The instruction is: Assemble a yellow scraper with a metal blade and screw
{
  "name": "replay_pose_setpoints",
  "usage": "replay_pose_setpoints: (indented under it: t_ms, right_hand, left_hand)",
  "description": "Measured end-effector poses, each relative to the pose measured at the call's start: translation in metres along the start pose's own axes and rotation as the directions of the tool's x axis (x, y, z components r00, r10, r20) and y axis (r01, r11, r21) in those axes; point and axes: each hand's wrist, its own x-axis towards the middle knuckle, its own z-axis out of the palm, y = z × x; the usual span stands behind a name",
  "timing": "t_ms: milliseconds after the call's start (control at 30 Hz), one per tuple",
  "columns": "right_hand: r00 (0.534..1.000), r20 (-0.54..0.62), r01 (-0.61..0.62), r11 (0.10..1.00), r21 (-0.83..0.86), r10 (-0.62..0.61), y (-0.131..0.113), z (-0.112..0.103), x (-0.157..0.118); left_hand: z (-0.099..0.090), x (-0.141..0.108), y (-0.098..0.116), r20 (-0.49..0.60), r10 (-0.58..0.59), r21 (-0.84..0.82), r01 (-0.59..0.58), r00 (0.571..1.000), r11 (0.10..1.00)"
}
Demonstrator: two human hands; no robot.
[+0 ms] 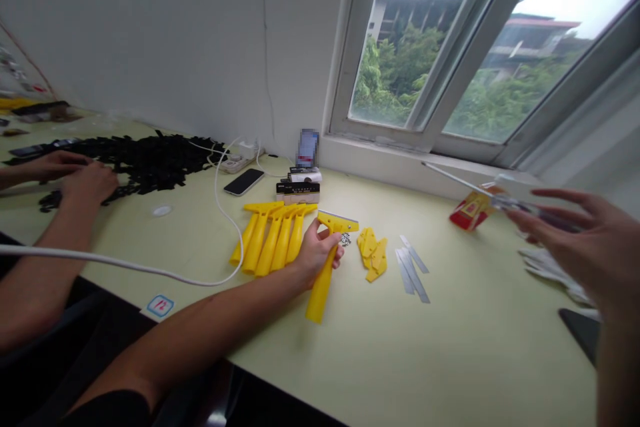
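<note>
My left hand [320, 250] grips a yellow scraper [321, 293] by the upper part of its handle. A thin metal blade edge shows along the scraper's head. My right hand [585, 233] is raised at the right and holds a screwdriver [463, 185], its long shaft pointing left and its handle partly covered by the fingers. Just beyond my left hand lies a small heap of screws or nuts [345, 239]. Several yellow scraper handles [273, 237] lie side by side to its left. Loose yellow plates [373, 253] and flat metal blades [413, 270] rest to its right.
A red and yellow packet [470, 210] and white gloves [550, 270] lie at the right. Behind the handles are a small box [298, 193], a phone [244, 182] and a white cable [219, 193]. Another person's hands [87, 177] work at a black pile [155, 160] on the left.
</note>
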Motion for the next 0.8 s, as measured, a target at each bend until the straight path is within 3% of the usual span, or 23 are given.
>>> replay_pose_setpoints:
  t_ms: [33,167,300,433,500,800]
  right_hand:
    - [0.999,-0.013,-0.029,0.997,0.077,0.030,-0.014,-0.003,0.002]
    - [0.989,0.078,0.091,0.922,0.376,-0.129,-0.046,-0.003,0.000]
    - [0.977,-0.020,0.197,0.864,0.463,-0.212,-0.055,0.007,-0.011]
    - [0.954,-0.001,0.212,0.671,0.711,-0.300,-0.059,0.019,-0.018]
    - [0.939,0.005,0.224,0.624,0.748,-0.343,-0.061,0.025,-0.022]
    - [0.909,-0.025,0.307,0.626,0.717,-0.417,-0.065,0.041,-0.029]
  left_hand:
    - [0.000,0.000,0.000,-0.002,0.000,0.004,0.000,1.000,1.000]
    - [0.001,0.000,0.000,-0.006,0.000,0.022,0.000,1.000,1.000]
    - [0.001,-0.002,-0.001,0.000,-0.004,0.032,0.004,1.000,0.999]
    - [0.003,-0.003,-0.003,0.015,-0.020,0.054,0.019,1.000,0.998]
    - [0.004,-0.004,-0.002,0.017,-0.028,0.060,0.027,0.999,0.998]
    - [0.006,-0.007,-0.004,0.035,-0.023,0.086,0.020,0.999,0.996]
